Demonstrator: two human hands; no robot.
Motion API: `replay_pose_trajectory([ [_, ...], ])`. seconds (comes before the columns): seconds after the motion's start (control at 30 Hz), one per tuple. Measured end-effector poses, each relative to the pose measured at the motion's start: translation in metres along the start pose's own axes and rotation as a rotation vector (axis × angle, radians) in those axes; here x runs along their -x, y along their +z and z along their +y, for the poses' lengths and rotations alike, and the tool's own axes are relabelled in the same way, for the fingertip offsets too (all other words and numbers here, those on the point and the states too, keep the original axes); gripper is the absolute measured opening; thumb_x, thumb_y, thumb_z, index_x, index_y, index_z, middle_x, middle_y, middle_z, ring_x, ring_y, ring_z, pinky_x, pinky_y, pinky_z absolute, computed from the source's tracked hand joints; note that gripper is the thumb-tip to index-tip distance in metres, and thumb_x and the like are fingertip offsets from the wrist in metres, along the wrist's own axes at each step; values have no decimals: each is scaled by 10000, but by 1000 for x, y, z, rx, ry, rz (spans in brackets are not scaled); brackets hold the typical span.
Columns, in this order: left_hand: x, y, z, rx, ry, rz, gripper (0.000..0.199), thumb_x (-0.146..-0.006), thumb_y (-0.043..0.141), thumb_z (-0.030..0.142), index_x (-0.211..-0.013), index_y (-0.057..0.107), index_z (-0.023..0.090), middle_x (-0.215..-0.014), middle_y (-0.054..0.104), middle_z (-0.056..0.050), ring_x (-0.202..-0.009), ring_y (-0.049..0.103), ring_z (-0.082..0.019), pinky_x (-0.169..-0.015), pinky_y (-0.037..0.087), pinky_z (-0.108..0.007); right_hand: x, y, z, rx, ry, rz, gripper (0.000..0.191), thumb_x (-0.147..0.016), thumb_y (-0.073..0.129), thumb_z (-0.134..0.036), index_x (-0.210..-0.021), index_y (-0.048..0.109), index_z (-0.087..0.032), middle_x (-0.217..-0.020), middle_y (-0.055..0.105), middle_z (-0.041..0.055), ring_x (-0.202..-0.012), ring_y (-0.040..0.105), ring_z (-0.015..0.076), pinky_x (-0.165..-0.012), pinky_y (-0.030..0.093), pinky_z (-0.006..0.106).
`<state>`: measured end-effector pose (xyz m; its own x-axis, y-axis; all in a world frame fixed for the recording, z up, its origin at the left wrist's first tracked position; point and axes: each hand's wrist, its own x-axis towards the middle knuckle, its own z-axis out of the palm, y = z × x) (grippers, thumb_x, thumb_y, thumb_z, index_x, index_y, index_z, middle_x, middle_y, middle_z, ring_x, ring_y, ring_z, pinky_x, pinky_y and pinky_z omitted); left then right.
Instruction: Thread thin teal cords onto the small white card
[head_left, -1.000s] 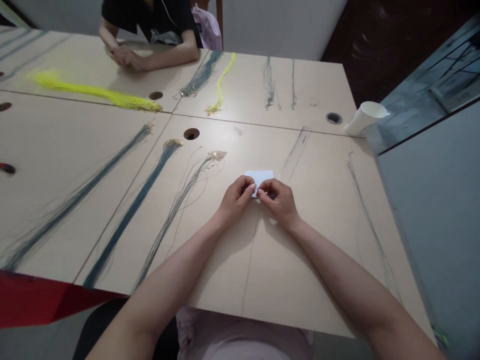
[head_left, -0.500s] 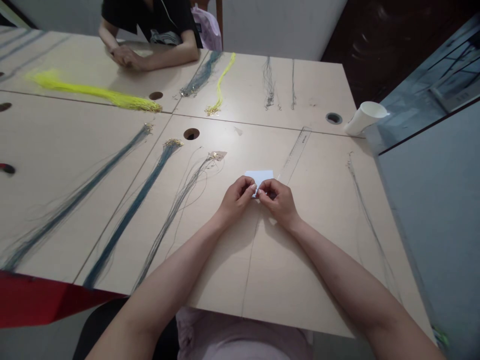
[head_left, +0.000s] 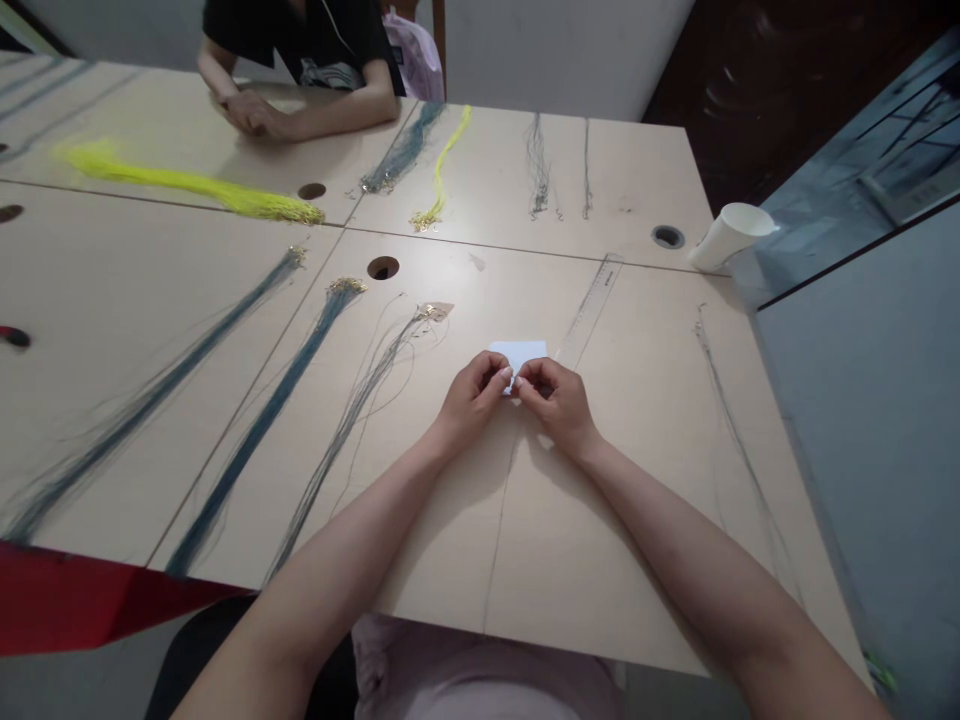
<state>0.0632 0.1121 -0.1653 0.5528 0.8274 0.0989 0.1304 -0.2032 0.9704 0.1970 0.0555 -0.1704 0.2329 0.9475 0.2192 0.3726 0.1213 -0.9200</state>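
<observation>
My left hand (head_left: 478, 393) and my right hand (head_left: 553, 398) meet above a small white card (head_left: 519, 351), each with thumb and forefinger pinched. A thin fishing line (head_left: 500, 530) trails from between them towards the table's near edge. Whatever tiny part sits at the fingertips is too small to make out. Just beyond my right hand, a clear ruler (head_left: 592, 305) lies slanted on the table. To the left rests a loose bundle of grey lines (head_left: 349, 425) with gold hooks (head_left: 433, 311) at its far end.
Blue-grey bundles (head_left: 262, 425) lie further left; yellow bundles (head_left: 202, 188) lie across the seam. A few lines (head_left: 739, 440) stretch along the right side. At the right edge a white cup (head_left: 727, 240) leans. Opposite, a person's forearms (head_left: 330, 115) rest on the table.
Both hands stay in the same place, with only a slight shift at the fingertips. Nothing else has visibly moved.
</observation>
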Motion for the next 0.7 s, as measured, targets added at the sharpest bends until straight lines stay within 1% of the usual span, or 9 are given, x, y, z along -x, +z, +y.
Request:
replay_pose_trajectory([
  [0.13,0,0,-1,1,-5,14,159,-835,459,323,-800,472,168,-729,460,15,-662,426,-93,-625,372,-219,0,0,0,-8,-2,9,69,-766,523,-239,-748,554,-180,-672,591,3,-553,490,108,-521,392,227],
  [0.53,0,0,0,14,-7,14,160,-830,467,322,-800,475,165,-732,464,11,-665,431,-94,-624,378,-218,0,1,2,-15,8,19,52,-752,540,-233,-735,558,-188,-671,597,2,-563,506,114,-530,407,235],
  [0.7,0,0,1,11,-9,9,167,-830,466,327,-795,475,164,-729,464,10,-667,431,-95,-618,373,-217,0,1,1,-5,1,15,44,-748,536,-225,-724,552,-191,-653,582,-6,-546,491,110,-522,399,235],
])
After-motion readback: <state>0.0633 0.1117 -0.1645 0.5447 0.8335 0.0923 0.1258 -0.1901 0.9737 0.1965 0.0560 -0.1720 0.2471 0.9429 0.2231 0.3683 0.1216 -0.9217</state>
